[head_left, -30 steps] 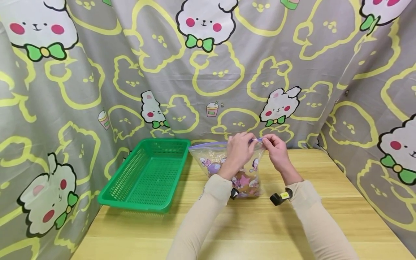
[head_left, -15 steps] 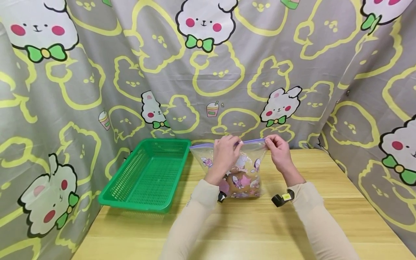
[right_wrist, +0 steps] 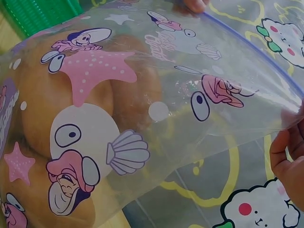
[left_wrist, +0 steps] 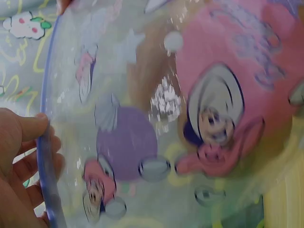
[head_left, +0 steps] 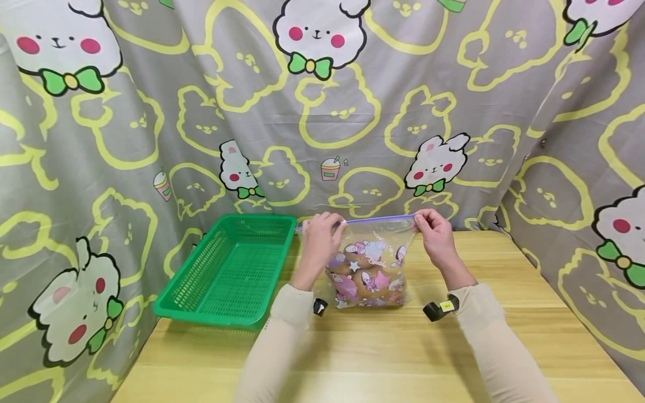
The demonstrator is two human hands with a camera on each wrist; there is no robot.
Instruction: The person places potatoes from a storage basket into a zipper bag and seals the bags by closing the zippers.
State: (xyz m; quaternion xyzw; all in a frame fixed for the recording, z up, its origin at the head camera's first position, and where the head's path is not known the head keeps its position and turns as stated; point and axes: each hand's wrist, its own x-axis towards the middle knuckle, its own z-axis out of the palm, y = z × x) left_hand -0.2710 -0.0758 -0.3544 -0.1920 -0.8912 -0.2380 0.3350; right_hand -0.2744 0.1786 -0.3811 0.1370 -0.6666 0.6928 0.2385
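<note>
A clear zip bag (head_left: pixel 373 268), printed with pink stars, shells and cartoon figures, stands upright on the table, with rounded brown things (right_wrist: pixel 38 109) inside. Its purple zip strip (head_left: pixel 380 219) runs across the top. My left hand (head_left: pixel 321 238) pinches the strip close to its left end; in the left wrist view the thumb of this hand (left_wrist: pixel 23 156) lies on one side and the fingers on the other. At the strip's right end, my right hand (head_left: pixel 437 235) pinches the top corner between thumb and fingers. In the right wrist view the right hand (right_wrist: pixel 289 156) is partly cut off.
A green perforated plastic basket (head_left: pixel 232 274) stands left of the bag, near my left hand. Everything is on a light wooden table (head_left: pixel 373 358). A grey curtain (head_left: pixel 282 112) with cartoon animals hangs behind and at both sides.
My left hand has slid leftward along the zip strip, from beside the right hand to near the left end. My right hand has stayed at the right corner, barely moving.
</note>
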